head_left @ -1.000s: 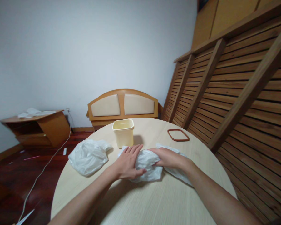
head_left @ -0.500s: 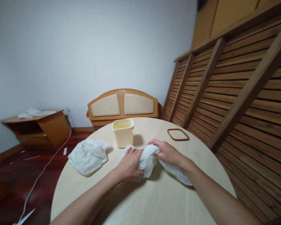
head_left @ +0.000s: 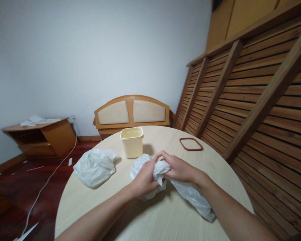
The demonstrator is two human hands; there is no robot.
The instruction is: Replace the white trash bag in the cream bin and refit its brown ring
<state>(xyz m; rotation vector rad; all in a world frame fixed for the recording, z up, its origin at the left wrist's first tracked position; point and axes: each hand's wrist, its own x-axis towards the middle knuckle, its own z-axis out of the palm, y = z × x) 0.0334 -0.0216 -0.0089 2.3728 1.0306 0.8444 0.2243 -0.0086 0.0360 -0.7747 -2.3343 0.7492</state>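
Both my hands grip one white plastic bag [head_left: 192, 195] above the round table. My left hand [head_left: 145, 177] is closed around a bunched part of it, with more of the bag bulging out beyond the fingers. Close beside it, my right hand [head_left: 178, 168] pinches a gathered fold, and a loose length trails down under my right wrist to the tabletop. Just behind my left hand stands a cream plastic bin [head_left: 132, 145], upright with its top open. Another crumpled white plastic bag [head_left: 96, 169] lies to the left.
A brown rounded-square ring [head_left: 191, 149] lies flat at the right of the pale round table [head_left: 130, 219]. Slatted wooden panels [head_left: 240, 110] lean along the right side. A headboard [head_left: 134, 125] stands behind the table, and a low wooden cabinet [head_left: 59, 137] at far left.
My hands have drawn together, the right one shifting slightly left to the left hand. The bag's trailing end now extends farther down toward me. The bin, ring and other bag stay put.
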